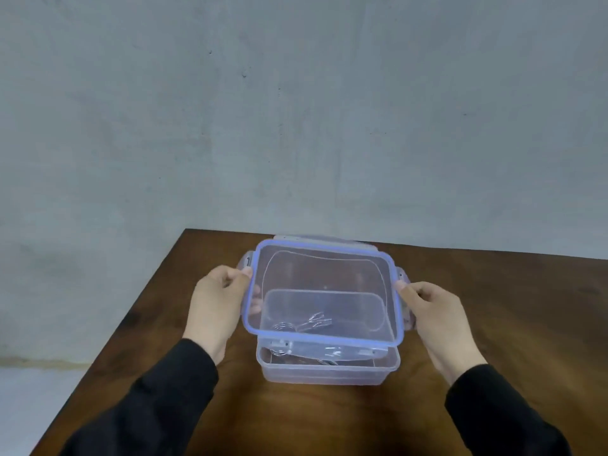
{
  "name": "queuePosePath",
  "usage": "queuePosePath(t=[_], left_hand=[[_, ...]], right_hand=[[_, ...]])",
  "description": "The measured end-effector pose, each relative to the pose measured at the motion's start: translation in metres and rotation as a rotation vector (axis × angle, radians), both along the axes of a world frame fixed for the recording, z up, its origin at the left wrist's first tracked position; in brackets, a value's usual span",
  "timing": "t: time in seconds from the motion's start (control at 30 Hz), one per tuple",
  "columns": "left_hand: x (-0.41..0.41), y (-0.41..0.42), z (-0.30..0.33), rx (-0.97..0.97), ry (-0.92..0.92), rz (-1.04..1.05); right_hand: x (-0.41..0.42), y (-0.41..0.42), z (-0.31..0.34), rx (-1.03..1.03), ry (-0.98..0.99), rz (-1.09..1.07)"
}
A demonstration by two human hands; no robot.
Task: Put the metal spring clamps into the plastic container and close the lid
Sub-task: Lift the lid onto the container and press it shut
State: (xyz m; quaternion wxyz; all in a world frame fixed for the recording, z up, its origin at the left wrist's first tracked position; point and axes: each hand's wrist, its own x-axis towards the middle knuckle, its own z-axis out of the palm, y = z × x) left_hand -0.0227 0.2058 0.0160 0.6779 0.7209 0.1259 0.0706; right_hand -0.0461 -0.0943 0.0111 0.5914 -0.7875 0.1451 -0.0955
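Both of our hands grip the clear lid [324,274] by its blue-rimmed edges: our left hand [218,306] pinches the left edge, fingers curled beneath, and our right hand [434,319] pinches the right. We hold the lid tilted above the plastic container [329,370], its far edge raised and its near edge low over the open box. Metal spring clamps [304,324] show through the lid, lying inside the container. That container sits on a dark wooden table [493,291] before a grey wall [296,110]. Black sleeves [164,406] cover both our arms.
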Motion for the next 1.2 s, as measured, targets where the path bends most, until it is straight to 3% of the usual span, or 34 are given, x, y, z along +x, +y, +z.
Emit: queuePosePath(t=[0.1, 0.2, 0.7, 1.03, 1.2], left_hand=[[0.003, -0.006, -0.033, 0.281, 0.061, 0.005], [0.002, -0.010, -0.052, 0.383, 0.127, 0.013], [-0.004, -0.015, -0.075, 0.244, 0.275, 0.022], [0.003, -0.019, -0.074, 0.210, 0.275, 0.046], [-0.017, -0.021, -0.075, 0.415, 0.146, 0.010]], right_hand=[[0.002, -0.007, -0.019, -0.032, 0.088, -0.014], [0.005, -0.012, -0.039, -0.061, 0.160, -0.024], [0.014, -0.017, -0.069, -0.025, 0.260, -0.035], [0.022, -0.017, -0.075, -0.053, 0.282, -0.084], [0.002, -0.011, -0.080, -0.295, 0.101, -0.069]])
